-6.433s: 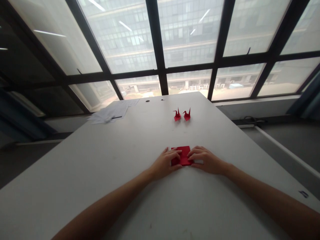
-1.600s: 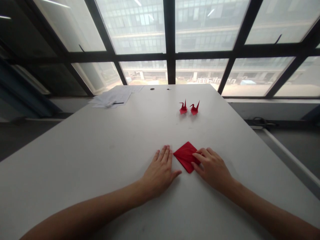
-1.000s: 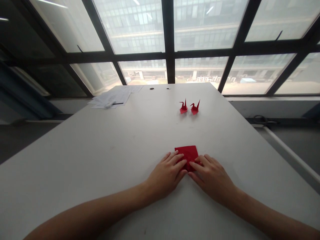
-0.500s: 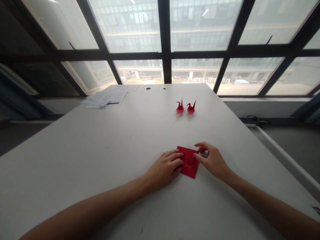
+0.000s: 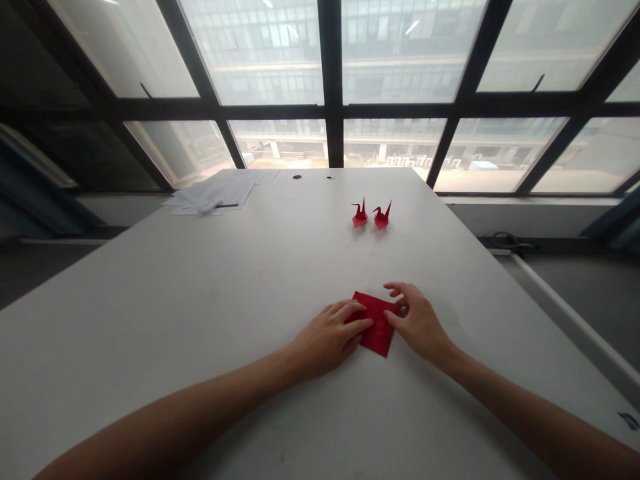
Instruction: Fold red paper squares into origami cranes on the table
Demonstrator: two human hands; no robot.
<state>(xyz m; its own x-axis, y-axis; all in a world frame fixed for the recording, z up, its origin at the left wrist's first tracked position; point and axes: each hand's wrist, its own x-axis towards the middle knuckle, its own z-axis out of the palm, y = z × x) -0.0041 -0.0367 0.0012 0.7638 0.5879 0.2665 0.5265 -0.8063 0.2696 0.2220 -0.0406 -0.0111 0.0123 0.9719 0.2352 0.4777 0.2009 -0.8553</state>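
A folded square of red origami paper (image 5: 380,333) lies on the white table in front of me, turned slightly askew. My left hand (image 5: 336,333) rests flat over its left side with the fingers stretched out and a little apart, covering that edge. At the right edge, the thumb of my right hand (image 5: 419,319) is on top of the paper near the upper right corner. Its index finger is raised and bent, while the other fingers curl in by the edge, partly hidden.
Farther back on the table (image 5: 200,280) stand two red paper cranes, a left one (image 5: 359,219) and a right one (image 5: 382,220). Loose white sheets (image 5: 225,190) lie at the far left with a dark pen (image 5: 228,205) on them. Windows line the far end.
The fingers of my left hand have spread farther across the paper. My right hand has shifted slightly left, its thumb farther onto the paper. The creased flap now looks flatter.
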